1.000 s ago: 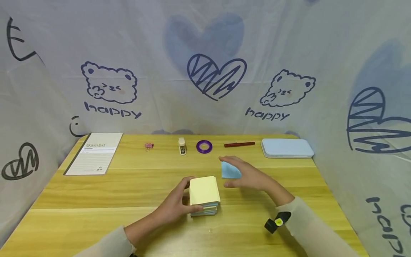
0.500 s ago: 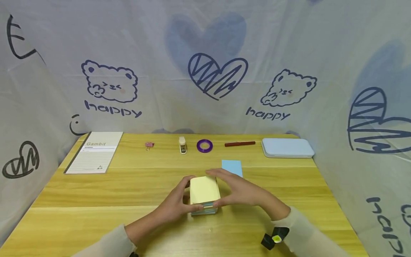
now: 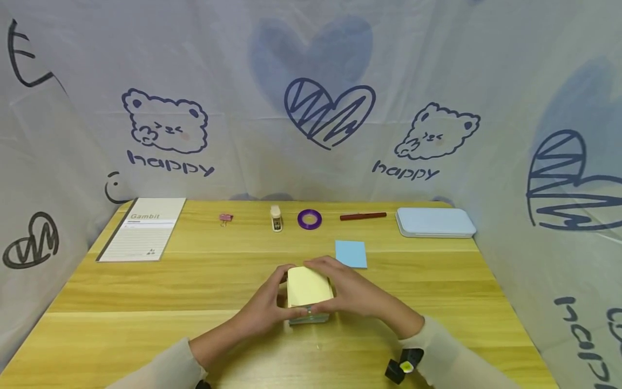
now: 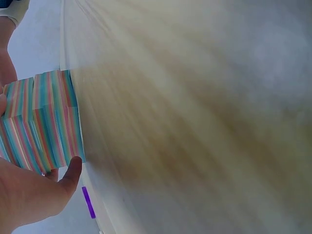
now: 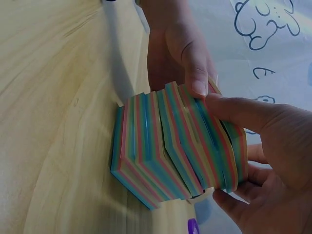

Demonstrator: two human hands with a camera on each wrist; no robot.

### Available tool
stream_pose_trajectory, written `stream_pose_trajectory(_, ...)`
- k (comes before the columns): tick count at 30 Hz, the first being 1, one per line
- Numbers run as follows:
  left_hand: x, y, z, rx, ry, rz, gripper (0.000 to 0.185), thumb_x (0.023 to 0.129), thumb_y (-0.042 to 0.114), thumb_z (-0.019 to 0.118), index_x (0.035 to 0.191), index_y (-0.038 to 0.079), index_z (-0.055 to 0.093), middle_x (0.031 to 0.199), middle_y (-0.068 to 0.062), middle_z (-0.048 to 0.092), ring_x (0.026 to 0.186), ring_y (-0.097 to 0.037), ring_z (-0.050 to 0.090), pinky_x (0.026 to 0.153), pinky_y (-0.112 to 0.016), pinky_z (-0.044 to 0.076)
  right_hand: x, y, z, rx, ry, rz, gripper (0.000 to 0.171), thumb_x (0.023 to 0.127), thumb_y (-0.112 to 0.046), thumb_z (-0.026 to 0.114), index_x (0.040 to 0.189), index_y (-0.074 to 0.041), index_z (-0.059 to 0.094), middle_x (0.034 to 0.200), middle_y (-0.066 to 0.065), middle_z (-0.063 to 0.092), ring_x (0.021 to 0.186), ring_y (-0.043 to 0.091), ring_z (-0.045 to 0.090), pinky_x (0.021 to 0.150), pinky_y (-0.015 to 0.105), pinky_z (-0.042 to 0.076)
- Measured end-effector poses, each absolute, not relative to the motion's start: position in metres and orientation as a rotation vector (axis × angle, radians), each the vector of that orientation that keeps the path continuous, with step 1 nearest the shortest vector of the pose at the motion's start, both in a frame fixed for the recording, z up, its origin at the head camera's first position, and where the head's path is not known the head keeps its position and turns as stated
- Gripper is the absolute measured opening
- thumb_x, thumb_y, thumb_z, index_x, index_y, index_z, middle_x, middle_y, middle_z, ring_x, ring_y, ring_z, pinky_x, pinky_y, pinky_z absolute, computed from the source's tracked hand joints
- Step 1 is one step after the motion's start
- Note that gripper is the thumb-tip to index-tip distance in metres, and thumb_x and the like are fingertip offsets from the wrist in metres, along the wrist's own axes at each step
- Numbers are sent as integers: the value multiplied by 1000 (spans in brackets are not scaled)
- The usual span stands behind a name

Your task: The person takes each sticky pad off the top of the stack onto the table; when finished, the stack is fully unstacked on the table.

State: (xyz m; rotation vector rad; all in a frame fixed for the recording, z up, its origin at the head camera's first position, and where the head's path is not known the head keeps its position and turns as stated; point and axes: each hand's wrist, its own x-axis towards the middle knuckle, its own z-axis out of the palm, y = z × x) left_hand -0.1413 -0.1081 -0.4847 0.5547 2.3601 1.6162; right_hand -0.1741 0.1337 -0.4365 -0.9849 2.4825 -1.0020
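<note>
Your right hand (image 3: 357,294) back from blue note (image 3: 351,254), now pinching top sheets of sticky-note block (image 3: 308,294). Left hand (image 3: 264,308) fingers clamp block side. Next sheet ready for peel.

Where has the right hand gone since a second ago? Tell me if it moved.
Yes. The right hand came back toward the person, off the blue note that lies on the table, and now grips the note stack.

A makeshift desk booth: a wooden table (image 3: 146,286) with stationery, a notebook (image 3: 143,229), pen (image 3: 363,216), tape (image 3: 309,219), enclosed by cartoon-printed cloth (image 3: 311,108).
</note>
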Motion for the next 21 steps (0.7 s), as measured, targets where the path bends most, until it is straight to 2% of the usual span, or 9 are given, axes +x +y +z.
stream_pose_trajectory(11, -142, -108, -485, 566, 2371, 1609, 83, 87, 25, 86, 152, 10, 36, 151, -14, 48, 142, -39, 43, 115, -71, 31, -174, 134, -437, -1012, 2502, -1023, 87, 83, -30, 89, 155, -12, 45, 148, 3, 51, 127, 22, 55, 97, 35, 53)
stream_pose_trajectory(16, -142, -108, -485, 572, 2380, 1604, 85, 86, 25, 86, 152, 8, 36, 150, -15, 48, 142, -40, 42, 116, -71, 29, -174, 135, -435, -1025, 2491, -1052, 86, 83, -30, 89, 155, -11, 46, 149, 3, 51, 129, 24, 54, 99, 39, 53)
stream_pose_trajectory(21, -142, -107, -484, 580, 2374, 1612, 85, 86, 24, 87, 152, 7, 35, 149, -15, 48, 140, -39, 44, 114, -67, 36, -174, 136, -433, -1025, 2480, -1066, 85, 84, -30, 88, 155, -12, 46, 149, 3, 51, 131, 24, 54, 103, 44, 51)
